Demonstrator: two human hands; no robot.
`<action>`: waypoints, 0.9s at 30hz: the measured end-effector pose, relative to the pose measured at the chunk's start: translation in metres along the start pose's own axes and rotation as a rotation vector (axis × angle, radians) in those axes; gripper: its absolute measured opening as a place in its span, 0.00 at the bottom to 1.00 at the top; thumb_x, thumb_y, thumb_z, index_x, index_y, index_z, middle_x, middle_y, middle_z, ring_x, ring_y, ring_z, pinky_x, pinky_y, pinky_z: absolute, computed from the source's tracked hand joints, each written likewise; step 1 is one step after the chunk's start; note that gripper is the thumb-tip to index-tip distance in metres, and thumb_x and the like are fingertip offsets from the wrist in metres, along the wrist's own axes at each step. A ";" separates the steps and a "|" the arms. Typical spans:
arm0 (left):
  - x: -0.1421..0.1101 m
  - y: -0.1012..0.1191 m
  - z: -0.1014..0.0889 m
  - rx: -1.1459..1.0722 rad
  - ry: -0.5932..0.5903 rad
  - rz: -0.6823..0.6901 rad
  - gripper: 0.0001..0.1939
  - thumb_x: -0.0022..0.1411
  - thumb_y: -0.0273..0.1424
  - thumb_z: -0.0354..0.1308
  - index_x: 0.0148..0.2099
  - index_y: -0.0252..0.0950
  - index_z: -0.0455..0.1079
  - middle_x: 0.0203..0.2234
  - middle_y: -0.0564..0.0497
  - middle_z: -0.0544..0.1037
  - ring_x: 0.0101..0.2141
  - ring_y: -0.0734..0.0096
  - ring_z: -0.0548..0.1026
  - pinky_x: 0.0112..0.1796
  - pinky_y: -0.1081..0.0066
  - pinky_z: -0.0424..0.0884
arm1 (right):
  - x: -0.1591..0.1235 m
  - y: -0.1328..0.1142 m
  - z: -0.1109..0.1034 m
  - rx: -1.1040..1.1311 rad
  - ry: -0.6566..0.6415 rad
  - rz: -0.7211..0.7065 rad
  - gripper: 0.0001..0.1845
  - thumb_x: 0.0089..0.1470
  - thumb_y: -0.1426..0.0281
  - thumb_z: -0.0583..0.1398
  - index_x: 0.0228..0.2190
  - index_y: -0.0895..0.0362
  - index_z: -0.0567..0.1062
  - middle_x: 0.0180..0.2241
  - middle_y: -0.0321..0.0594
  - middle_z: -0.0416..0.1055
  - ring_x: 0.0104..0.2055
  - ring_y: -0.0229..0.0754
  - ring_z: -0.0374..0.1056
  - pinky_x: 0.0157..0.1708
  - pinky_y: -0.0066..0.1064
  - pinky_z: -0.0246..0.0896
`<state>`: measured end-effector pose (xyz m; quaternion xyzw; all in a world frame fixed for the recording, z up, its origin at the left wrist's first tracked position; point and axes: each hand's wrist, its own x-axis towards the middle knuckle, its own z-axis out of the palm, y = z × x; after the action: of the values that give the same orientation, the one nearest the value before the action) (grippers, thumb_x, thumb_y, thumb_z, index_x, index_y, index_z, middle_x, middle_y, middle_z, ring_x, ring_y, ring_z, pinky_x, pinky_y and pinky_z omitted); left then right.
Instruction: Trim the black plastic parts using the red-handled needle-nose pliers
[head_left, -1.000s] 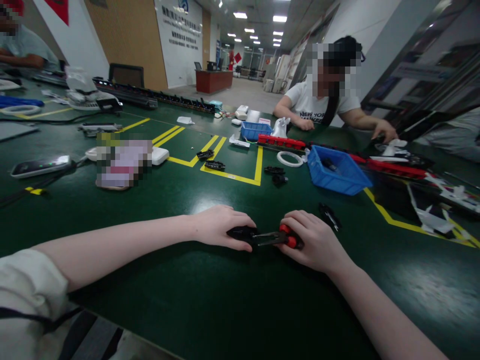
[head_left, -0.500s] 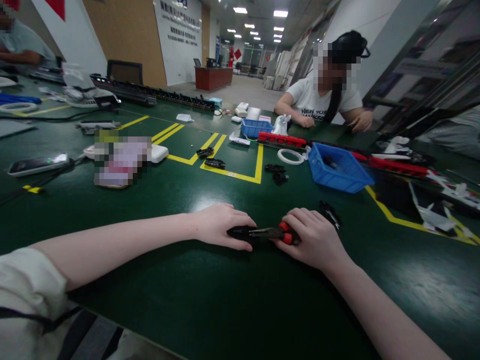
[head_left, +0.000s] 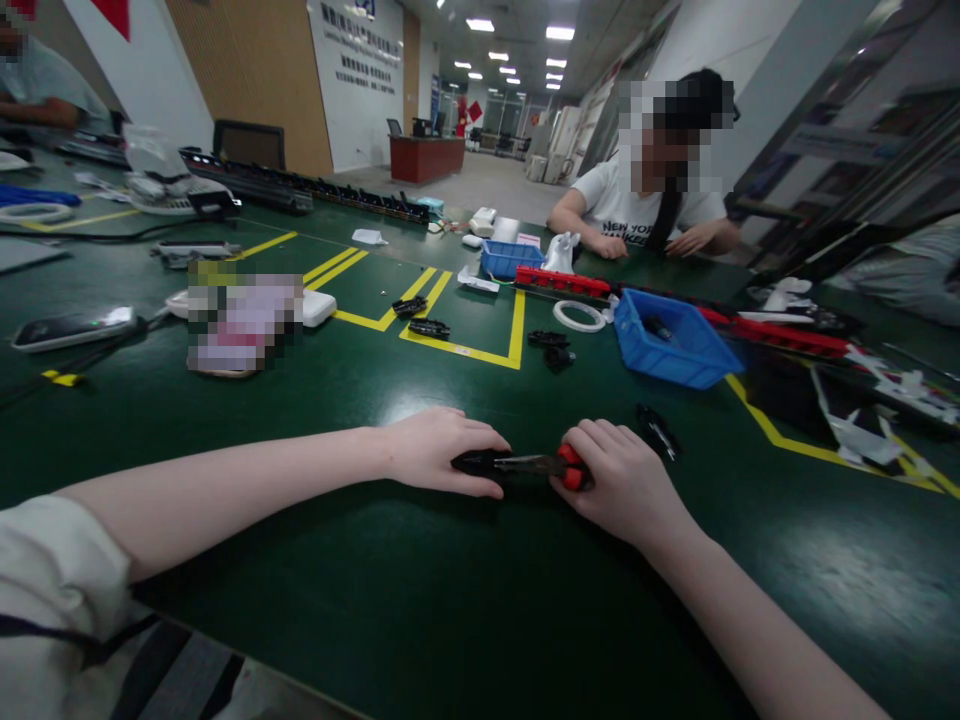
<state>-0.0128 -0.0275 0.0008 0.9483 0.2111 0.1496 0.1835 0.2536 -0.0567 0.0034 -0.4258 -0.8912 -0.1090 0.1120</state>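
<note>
My left hand [head_left: 450, 455] is closed, thumb and fingers pinching a small black part [head_left: 477, 462] whose exact kind I cannot make out. My right hand [head_left: 622, 485] is wrapped round the red-and-black handles of a pair of pliers [head_left: 532, 465]. Their metal jaws point left and meet the black part at my left fingertips. Both hands are low over the green table, in the middle of the head view. Just beyond my right hand lies another black part [head_left: 658, 432] with a shiny metal piece.
A blue bin [head_left: 671, 365] holding dark pieces stands beyond my right hand, near a white ring [head_left: 579, 316]. Small black parts [head_left: 429, 328] lie around the yellow tape. A phone [head_left: 244, 330] is at left. Across the table sits a person [head_left: 637, 205].
My right hand and the pliers have shifted slightly, and the handles look closer together. My left hand stays almost in place. The person opposite has moved a hand inward.
</note>
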 end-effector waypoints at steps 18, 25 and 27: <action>0.001 -0.004 0.001 -0.131 0.025 -0.080 0.21 0.64 0.46 0.59 0.51 0.35 0.72 0.36 0.49 0.79 0.34 0.68 0.77 0.31 0.74 0.65 | 0.000 0.000 0.003 -0.045 0.023 0.041 0.07 0.50 0.69 0.61 0.32 0.59 0.71 0.33 0.45 0.71 0.34 0.46 0.65 0.35 0.36 0.57; 0.002 -0.003 0.001 -0.089 0.016 -0.089 0.21 0.65 0.45 0.58 0.53 0.36 0.71 0.38 0.49 0.79 0.35 0.67 0.77 0.31 0.73 0.65 | 0.001 -0.002 0.005 -0.053 0.015 0.057 0.06 0.50 0.70 0.61 0.31 0.59 0.71 0.32 0.44 0.71 0.34 0.45 0.65 0.34 0.35 0.57; 0.002 -0.003 0.001 -0.076 0.015 -0.090 0.21 0.66 0.46 0.57 0.52 0.36 0.71 0.38 0.49 0.79 0.34 0.67 0.76 0.31 0.73 0.64 | 0.000 -0.002 0.005 -0.060 0.017 0.063 0.06 0.49 0.71 0.61 0.31 0.59 0.71 0.32 0.44 0.71 0.34 0.45 0.65 0.34 0.35 0.56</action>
<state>-0.0121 -0.0242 -0.0015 0.9291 0.2493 0.1560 0.2244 0.2512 -0.0564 -0.0011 -0.4561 -0.8726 -0.1355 0.1101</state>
